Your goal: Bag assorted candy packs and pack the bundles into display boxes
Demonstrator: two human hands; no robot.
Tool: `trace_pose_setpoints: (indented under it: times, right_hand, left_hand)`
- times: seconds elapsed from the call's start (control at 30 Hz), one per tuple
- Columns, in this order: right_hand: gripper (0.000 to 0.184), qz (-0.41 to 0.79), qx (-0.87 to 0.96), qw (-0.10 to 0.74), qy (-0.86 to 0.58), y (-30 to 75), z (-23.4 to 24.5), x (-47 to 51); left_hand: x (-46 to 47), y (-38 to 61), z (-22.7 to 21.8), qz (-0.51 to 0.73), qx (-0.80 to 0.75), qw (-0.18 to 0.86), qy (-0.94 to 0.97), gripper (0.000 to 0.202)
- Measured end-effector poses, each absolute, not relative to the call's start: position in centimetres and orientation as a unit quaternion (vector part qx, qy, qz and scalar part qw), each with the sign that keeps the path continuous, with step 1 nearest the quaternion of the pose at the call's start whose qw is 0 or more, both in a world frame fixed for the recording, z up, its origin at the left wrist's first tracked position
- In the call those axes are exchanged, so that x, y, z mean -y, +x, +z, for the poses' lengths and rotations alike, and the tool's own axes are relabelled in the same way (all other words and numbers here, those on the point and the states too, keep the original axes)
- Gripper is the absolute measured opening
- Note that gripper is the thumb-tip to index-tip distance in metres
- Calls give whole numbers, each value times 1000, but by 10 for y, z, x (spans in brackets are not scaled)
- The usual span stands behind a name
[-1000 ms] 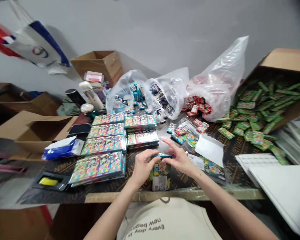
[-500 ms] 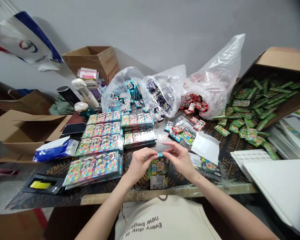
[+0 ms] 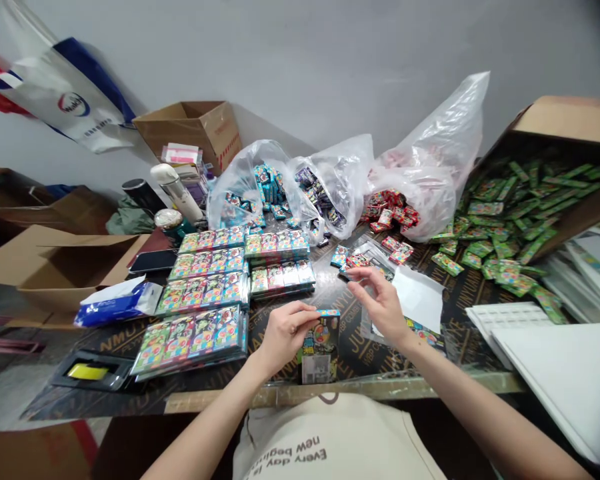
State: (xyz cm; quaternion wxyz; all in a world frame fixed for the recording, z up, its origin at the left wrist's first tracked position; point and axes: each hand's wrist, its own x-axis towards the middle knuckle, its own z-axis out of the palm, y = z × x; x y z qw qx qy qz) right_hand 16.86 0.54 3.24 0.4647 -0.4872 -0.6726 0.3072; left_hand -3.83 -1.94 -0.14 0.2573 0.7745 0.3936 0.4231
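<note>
My left hand (image 3: 287, 333) is closed at the upper left of a dark printed box (image 3: 321, 343) with a blue top edge, near the table's front. Its thumb side hides part of that box. My right hand (image 3: 380, 303) is raised to the right of the box, thumb and fingers apart, with nothing seen in it. Just beyond its fingertips lie a small blue pack (image 3: 339, 256) and a red pack (image 3: 356, 261), partly covered by the hand. A white paper sheet (image 3: 420, 297) rests beside my right wrist.
Stacks of wrapped, colourful packs (image 3: 195, 333) stand on the left. Behind are clear bags of blue packs (image 3: 270, 183), purple packs (image 3: 317, 193) and red packs (image 3: 393, 210). Green packs (image 3: 505, 230) spill from a tipped carton (image 3: 570, 120). White sheets (image 3: 555, 380) lie at right.
My right hand has let go at the top of the box and moved right and away from my left hand. My left hand stays at the box. The view has shifted slightly.
</note>
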Motion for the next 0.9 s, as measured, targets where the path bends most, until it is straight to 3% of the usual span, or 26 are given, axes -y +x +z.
trace_pose_setpoints:
  times: [0.07,0.23,0.3,0.6,0.9]
  right_hand:
    - [13,301,693,449,-477,165,46,-15]
    - [22,493,697,300,-426,144,46,-19]
    - [24,540,673,277,-424,137,39,-19]
    - [26,573,642,299,-413,124,13,-22]
    - [16,462,678,344,-456,120,13,-8]
  left_hand:
    - [19,-38,-1,452,-417,288,734,6]
    - [16,-41,0,454,-479,364,658,6]
    - [16,-43,0,451,-485,388,641,9]
    - [18,-41,-2,459,-485,399,629,6]
    - [21,-33,-4,470,-513,352,626,9]
